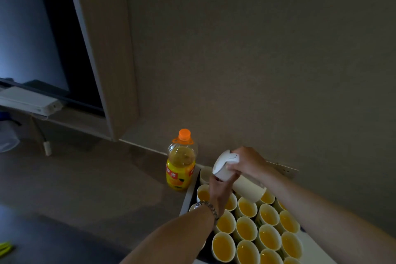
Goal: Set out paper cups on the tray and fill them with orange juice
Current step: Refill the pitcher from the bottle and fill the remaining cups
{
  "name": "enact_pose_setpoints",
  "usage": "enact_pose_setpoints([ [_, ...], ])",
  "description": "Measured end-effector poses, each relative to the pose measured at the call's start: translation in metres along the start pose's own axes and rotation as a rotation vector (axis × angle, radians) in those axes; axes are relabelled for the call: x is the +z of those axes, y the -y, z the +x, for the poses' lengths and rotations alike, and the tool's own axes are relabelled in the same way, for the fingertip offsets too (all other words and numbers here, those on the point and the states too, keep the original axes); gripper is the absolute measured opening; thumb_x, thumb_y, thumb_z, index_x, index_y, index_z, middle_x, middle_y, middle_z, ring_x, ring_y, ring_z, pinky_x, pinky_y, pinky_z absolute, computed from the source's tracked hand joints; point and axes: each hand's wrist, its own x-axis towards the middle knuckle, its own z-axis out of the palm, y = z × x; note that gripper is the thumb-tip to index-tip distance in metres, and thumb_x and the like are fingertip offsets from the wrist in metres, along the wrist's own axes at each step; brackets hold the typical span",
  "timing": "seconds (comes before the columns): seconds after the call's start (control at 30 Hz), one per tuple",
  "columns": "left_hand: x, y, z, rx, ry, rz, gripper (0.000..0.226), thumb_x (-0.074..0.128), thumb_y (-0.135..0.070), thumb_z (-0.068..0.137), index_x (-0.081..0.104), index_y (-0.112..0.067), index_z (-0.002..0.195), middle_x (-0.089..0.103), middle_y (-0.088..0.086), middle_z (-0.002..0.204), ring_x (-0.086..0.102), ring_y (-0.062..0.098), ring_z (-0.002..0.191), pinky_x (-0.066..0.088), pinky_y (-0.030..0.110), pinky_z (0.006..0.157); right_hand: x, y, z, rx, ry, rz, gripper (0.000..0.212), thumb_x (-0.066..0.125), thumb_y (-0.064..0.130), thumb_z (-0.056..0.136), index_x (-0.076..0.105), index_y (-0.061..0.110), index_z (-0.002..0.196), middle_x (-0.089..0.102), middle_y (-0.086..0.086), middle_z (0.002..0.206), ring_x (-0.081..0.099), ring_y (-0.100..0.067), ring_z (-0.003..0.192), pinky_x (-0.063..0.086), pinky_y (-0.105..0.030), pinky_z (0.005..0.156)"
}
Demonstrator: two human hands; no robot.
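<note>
Filled cups (246,228) sit under both hands: right (248,163) grips a tilted white jug (235,176), left (220,191) pinches its spout end.

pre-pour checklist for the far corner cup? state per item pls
1. Right hand grips white jug near its lid: ok.
2. Left hand at the jug's spout end, steadying: ok.
3. Spout over the far corner cup: ok, roughly.
4. That cup empty: cannot tell, inside too dim.
5. Nearer cups on the tray hold juice: ok.
6. Juice bottle capped, upright, off the tray: ok.
</note>
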Motion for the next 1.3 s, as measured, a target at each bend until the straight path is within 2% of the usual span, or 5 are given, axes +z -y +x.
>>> enact_pose_setpoints([
  [0.3, -0.005, 0.005, 0.006, -0.081, 0.033, -0.038, 0.043, 0.090, -0.039, 0.077, 0.073, -0.019, 0.110, 0.076, 0.005, 0.089, 0.069, 0.018, 0.079, 0.057, 0.034, 0.070, 0.006, 0.008, 0.010, 0.020, 0.030, -0.063, 0.033, 0.082, 0.045, 0.073, 0.066, 0.023, 0.092, 0.071, 0.003, 0.090, 0.067, -0.018, 0.083, 0.052, -0.033, 0.073],
  [0.53, -0.005, 0.008, 0.005, -0.120, 0.036, -0.079, 0.061, 0.092, -0.043, 0.073, 0.069, -0.014, 0.121, 0.076, 0.010, 0.105, 0.073, 0.021, 0.094, 0.061, 0.028, 0.068, 0.007, 0.009, 0.010, 0.030, 0.040, -0.075, 0.045, 0.083, 0.044, 0.075, 0.067, 0.017, 0.107, 0.071, -0.001, 0.101, 0.067, -0.019, 0.090, 0.047, -0.030, 0.072],
  [0.73, -0.003, 0.010, 0.007, -0.151, 0.040, -0.116, 0.060, 0.093, -0.042, 0.072, 0.069, -0.014, 0.119, 0.075, 0.011, 0.108, 0.074, 0.025, 0.101, 0.065, 0.036, 0.076, 0.006, 0.011, 0.008, 0.040, 0.039, -0.085, 0.044, 0.082, 0.043, 0.078, 0.066, 0.017, 0.109, 0.070, -0.001, 0.104, 0.065, -0.018, 0.089, 0.046, -0.030, 0.070],
  [0.87, -0.002, 0.009, 0.006, -0.159, 0.033, -0.131, 0.080, 0.097, -0.051, 0.061, 0.064, -0.016, 0.125, 0.072, 0.010, 0.117, 0.071, 0.026, 0.108, 0.064, 0.032, 0.075, 0.006, 0.014, 0.008, 0.055, 0.036, -0.114, 0.046, 0.083, 0.044, 0.077, 0.065, 0.016, 0.109, 0.069, -0.002, 0.104, 0.066, -0.021, 0.093, 0.049, -0.031, 0.074],
  [1.3, -0.008, -0.001, -0.001, -0.163, 0.104, -0.140, 0.039, 0.086, -0.034, 0.082, 0.067, -0.023, 0.115, 0.072, 0.008, 0.115, 0.070, 0.024, 0.107, 0.063, 0.030, 0.075, 0.007, 0.019, 0.010, 0.067, 0.039, -0.135, 0.049, 0.082, 0.042, 0.080, 0.062, 0.014, 0.115, 0.068, -0.003, 0.110, 0.064, -0.021, 0.094, 0.044, -0.030, 0.073],
])
